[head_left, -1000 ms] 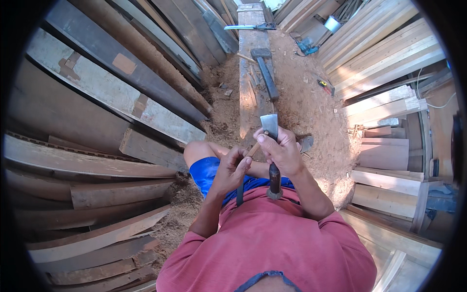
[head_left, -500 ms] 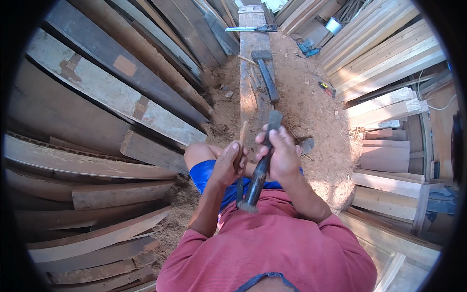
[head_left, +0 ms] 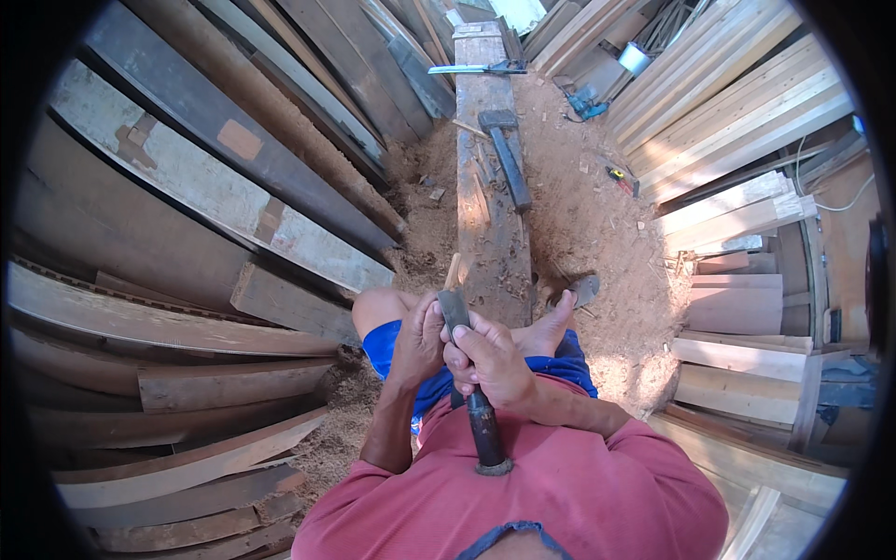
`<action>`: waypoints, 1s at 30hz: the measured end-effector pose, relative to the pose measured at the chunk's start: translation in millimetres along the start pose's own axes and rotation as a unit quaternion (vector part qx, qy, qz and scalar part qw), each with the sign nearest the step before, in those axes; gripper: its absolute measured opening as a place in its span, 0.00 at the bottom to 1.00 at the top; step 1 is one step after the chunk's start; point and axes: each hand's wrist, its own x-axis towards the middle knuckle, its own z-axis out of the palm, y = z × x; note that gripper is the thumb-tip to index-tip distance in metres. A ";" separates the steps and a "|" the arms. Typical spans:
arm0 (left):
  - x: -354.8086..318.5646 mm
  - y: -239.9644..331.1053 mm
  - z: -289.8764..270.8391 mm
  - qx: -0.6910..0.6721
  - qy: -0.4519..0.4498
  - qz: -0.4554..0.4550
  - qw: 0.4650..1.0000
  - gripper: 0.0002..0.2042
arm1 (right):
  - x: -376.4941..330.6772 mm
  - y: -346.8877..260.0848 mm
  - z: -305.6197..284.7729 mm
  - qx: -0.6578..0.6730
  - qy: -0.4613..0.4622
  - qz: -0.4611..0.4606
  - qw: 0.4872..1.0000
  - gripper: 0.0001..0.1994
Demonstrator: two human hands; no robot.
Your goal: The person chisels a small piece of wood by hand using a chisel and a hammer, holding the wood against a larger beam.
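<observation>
My right hand [head_left: 492,362] grips a chisel [head_left: 471,411] around its dark handle, with the ringed butt end near my chest and the grey blade pointing away. My left hand [head_left: 420,338] curls against the blade's left side, fingers closed on it. A thin pale wood sliver [head_left: 453,271] pokes up just past the blade tip; which hand holds it is hidden. Both hands hover over my blue shorts, at the near end of a long wooden beam [head_left: 493,233] that I sit astride.
On the beam lie a dark mallet [head_left: 505,154] and, at the far end, a handsaw [head_left: 478,68]. Weathered planks [head_left: 215,187] are stacked to the left, pale boards [head_left: 737,121] to the right. Sawdust covers the ground, with a sandal [head_left: 584,291] by my foot.
The chisel tilted from upright to lying along my lap, its handle swinging toward my chest. Both hands drew closer to my body and the left hand closed on the blade.
</observation>
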 end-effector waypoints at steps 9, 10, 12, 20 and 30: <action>-10.8 -16.9 12.7 0.138 -0.027 0.101 0.985 0.13 | -1.3 1.9 -20.2 -0.039 0.057 -0.069 0.995 0.08; -30.2 -29.9 11.8 0.313 -0.044 0.217 0.924 0.13 | -13.1 -9.4 -30.6 -0.041 0.074 -0.146 0.986 0.07; -85.7 -31.2 24.7 0.051 -0.165 -0.069 0.983 0.13 | -33.7 -48.5 -34.6 0.012 0.065 -0.310 0.949 0.07; -1.8 -25.9 20.6 -0.137 0.006 -0.093 0.986 0.11 | 17.6 -48.3 -59.1 -0.197 0.109 -0.159 0.961 0.10; -5.6 -23.2 31.4 -0.248 -0.138 -0.129 0.950 0.16 | 39.3 -48.0 -76.2 -0.324 0.115 -0.208 0.916 0.07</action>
